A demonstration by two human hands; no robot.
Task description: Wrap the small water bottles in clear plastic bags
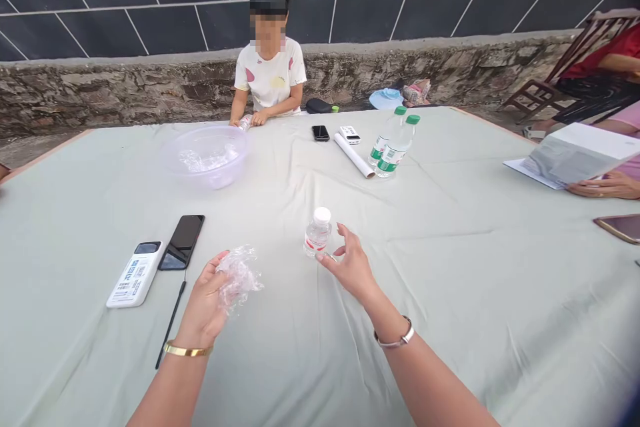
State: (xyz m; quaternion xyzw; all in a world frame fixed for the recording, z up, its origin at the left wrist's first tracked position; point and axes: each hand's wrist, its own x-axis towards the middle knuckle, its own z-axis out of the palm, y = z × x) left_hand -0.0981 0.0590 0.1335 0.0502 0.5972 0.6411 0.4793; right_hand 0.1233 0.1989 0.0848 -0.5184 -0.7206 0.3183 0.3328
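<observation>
My left hand [213, 293] is closed around a crumpled piece of clear plastic wrap [240, 277], which spills out past the fingers. A small clear bottle [317, 233] with a white cap and a red-and-white label stands upright on the cloth-covered table. To its right is my right hand [350, 260], thumb and fingers spread apart and curved toward the bottle. The thumb tip comes close to the bottle's base; whether it touches I cannot tell. Beyond my left hand sits a translucent purple bowl [173, 163] with more crumpled clear plastic [210, 157] inside.
Left of my left hand lie a white power bank [134, 275], a black phone [183, 242] and a thin black strap [171, 323]. Farther back are two green-capped water bottles [393, 153] and a white roll [354, 155]. A person [270, 80] sits opposite; another's hand [607, 185] holds papers at right.
</observation>
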